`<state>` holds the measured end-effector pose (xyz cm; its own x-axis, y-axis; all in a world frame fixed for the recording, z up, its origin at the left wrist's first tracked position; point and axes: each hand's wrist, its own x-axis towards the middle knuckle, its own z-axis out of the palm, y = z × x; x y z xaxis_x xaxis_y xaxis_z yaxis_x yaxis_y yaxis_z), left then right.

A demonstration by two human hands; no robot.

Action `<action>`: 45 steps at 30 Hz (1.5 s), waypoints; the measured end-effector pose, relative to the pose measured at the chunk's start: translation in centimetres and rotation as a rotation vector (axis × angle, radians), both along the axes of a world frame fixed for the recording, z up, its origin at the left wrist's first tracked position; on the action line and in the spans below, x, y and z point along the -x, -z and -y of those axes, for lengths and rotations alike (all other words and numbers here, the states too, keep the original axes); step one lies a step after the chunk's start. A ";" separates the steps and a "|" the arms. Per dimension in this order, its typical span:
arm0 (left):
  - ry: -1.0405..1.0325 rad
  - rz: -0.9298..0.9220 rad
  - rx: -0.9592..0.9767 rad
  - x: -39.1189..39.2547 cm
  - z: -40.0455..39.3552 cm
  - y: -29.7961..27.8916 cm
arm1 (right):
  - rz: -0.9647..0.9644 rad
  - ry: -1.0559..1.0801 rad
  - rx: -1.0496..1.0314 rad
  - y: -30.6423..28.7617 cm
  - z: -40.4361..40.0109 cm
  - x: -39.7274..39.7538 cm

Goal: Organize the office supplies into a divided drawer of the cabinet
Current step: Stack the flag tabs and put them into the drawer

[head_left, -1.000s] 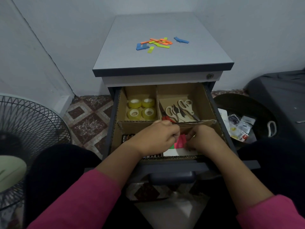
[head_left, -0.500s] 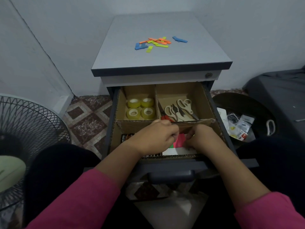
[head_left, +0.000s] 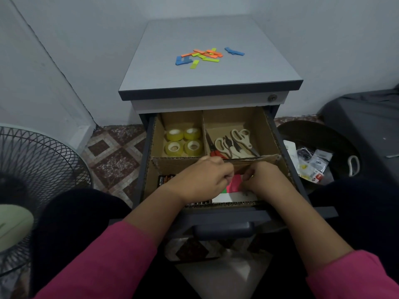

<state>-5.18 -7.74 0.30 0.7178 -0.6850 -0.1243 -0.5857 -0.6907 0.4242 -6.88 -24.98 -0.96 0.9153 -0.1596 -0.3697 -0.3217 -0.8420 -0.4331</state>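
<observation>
While pinched, pink sticky notes [head_left: 235, 184] between hands

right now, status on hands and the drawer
Left hand and right hand both curled on pink sticky notes in drawer front compartment. Colored strips unsorted on cabinet top. Nothing blocking.

Left hand [head_left: 203, 180], right hand [head_left: 262, 180] curled, close together
</observation>
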 end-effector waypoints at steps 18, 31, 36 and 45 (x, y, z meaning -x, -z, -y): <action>0.110 0.215 -0.195 0.3 1.2 0.3 | -0.010 -0.165 0.099 0.1 0.1 -0.3; 0.030 0.115 -0.141 0.0 0.9 0.5 | 0.031 -0.152 0.049 0.6 0.4 -0.3; 0.025 0.133 -0.155 0.3 1.0 0.1 | 0.057 -0.142 0.044 0.8 0.5 -0.3; 0.048 0.141 -0.207 0.7 1.2 -0.6 | 0.054 -0.132 0.062 0.7 0.3 -0.2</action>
<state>-5.91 -8.96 0.89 0.7056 -0.6889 -0.1659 -0.6630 -0.7245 0.1884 -6.71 -25.27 -1.62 0.9480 -0.0578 -0.3129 -0.1845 -0.9012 -0.3923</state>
